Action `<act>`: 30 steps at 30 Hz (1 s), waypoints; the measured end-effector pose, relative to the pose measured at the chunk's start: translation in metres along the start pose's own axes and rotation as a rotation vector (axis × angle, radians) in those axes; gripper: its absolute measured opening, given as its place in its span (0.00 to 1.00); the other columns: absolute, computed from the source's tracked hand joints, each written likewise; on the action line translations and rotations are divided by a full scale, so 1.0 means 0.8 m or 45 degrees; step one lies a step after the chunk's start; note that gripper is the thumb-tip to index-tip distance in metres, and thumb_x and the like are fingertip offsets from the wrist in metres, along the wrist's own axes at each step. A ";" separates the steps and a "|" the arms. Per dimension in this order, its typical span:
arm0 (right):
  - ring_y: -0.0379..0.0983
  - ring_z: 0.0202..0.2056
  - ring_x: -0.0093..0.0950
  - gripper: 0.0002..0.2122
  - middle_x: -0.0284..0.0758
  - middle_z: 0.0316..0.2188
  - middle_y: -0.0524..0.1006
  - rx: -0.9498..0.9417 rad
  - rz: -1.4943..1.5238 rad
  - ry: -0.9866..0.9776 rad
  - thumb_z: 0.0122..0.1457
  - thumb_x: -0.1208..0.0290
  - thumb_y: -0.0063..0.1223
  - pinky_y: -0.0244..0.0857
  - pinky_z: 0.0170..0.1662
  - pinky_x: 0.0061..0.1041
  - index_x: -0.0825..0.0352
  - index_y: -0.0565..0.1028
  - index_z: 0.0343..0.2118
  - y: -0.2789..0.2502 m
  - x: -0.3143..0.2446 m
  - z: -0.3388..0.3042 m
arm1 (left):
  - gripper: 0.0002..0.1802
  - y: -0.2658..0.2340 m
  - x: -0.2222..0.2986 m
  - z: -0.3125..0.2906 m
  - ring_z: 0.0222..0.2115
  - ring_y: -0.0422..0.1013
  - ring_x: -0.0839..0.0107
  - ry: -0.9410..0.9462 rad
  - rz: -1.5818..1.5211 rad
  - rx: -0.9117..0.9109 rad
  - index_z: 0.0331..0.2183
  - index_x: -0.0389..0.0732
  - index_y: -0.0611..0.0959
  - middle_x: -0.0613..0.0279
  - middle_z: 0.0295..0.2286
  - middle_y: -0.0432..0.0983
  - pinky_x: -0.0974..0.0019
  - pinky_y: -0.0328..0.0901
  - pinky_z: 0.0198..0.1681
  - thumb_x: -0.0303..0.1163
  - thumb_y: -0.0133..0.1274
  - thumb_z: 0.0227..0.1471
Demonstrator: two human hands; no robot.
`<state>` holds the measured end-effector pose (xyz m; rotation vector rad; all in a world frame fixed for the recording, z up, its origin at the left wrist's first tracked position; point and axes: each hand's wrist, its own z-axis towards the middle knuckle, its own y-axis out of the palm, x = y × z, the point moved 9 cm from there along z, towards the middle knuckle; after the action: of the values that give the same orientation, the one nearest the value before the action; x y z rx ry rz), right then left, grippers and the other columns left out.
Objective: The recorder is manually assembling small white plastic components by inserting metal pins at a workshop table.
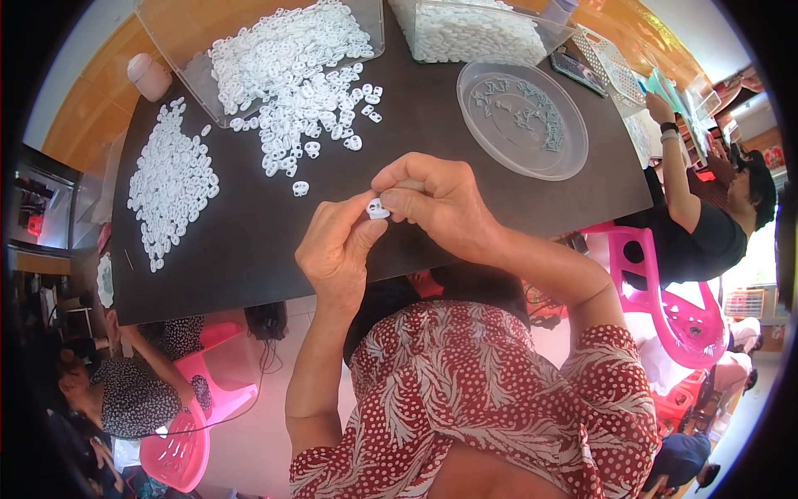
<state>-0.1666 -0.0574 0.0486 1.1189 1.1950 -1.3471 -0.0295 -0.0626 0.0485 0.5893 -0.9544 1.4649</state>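
Note:
Above the near edge of the dark table, both my hands meet at a small white plastic cord lock [378,209] with holes in it. My left hand [334,254] pinches it between thumb and forefinger. From the other side my right hand [439,204] has its thumb and bent fingers closed against the same piece. Whether a smaller part sits between the right fingertips is hidden. One loose white piece [300,189] lies just beyond my left hand. Farther off, many similar pieces [307,116] spill from a clear bin [384,33] onto the tabletop.
Left lies a flat heap of white pieces [170,183]. A clear round lid [573,166] holds small grey-green bits, possibly springs. Behind stand a second filled bin [416,51], a phone [579,73] and a pale bottle [150,77]. People sit at both sides near pink chairs [657,308].

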 end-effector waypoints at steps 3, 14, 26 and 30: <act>0.68 0.24 0.18 0.05 0.33 0.20 0.74 0.006 -0.009 -0.014 0.52 0.78 0.49 0.63 0.26 0.19 0.74 0.73 0.30 0.001 0.004 -0.001 | 0.15 0.000 -0.004 -0.002 0.22 0.66 0.74 -0.002 -0.040 -0.008 0.34 0.34 0.82 0.63 0.22 0.74 0.72 0.61 0.25 0.29 0.61 0.40; 0.69 0.25 0.17 0.05 0.32 0.23 0.75 -0.020 -0.036 0.004 0.54 0.78 0.50 0.63 0.27 0.17 0.73 0.73 0.32 0.002 0.009 -0.001 | 0.16 0.004 -0.016 -0.010 0.23 0.67 0.74 -0.100 -0.083 -0.005 0.36 0.34 0.81 0.63 0.23 0.74 0.73 0.62 0.26 0.27 0.61 0.41; 0.73 0.21 0.28 0.07 0.40 0.21 0.77 0.750 -0.961 -0.707 0.49 0.73 0.50 0.66 0.27 0.26 0.67 0.78 0.29 -0.201 -0.109 0.152 | 0.18 -0.010 -0.058 -0.023 0.29 0.69 0.79 -0.310 -0.036 -0.085 0.41 0.33 0.78 0.63 0.29 0.74 0.76 0.65 0.34 0.23 0.58 0.45; 0.74 0.26 0.38 0.06 0.44 0.22 0.76 1.019 -1.312 -0.808 0.47 0.73 0.51 0.65 0.31 0.34 0.69 0.77 0.27 -0.259 -0.139 0.196 | 0.15 -0.004 -0.056 -0.018 0.27 0.69 0.80 -0.307 -0.031 -0.121 0.39 0.32 0.79 0.64 0.27 0.74 0.77 0.65 0.33 0.24 0.58 0.46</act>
<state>-0.3661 -0.1960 0.1934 0.3916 0.7193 -2.8693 -0.0175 -0.0756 0.0047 0.7162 -1.1931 1.3387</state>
